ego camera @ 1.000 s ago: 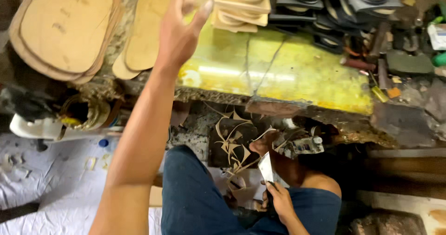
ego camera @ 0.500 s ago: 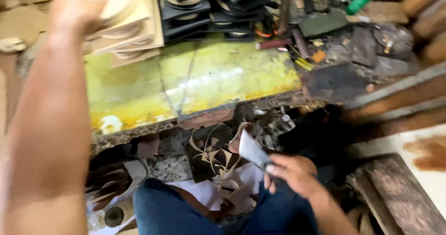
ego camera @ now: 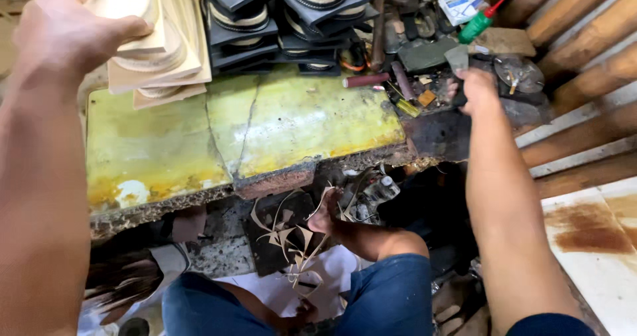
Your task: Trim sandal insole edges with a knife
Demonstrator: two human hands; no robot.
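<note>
Our left hand (ego camera: 63, 30) pinches the top tan insole board (ego camera: 129, 7); light, stiff, best held at its edge. Our right hand (ego camera: 479, 87) seemingly grips a scraper blade (ego camera: 458, 58).

Both arms reach forward over the worktop. The left hand (ego camera: 70, 34) is up at the far left corner, thumb pressed down against curled fingers in a grip. The right hand (ego camera: 479, 89) is out by the right edge, knuckles up, fingers closed.
</note>
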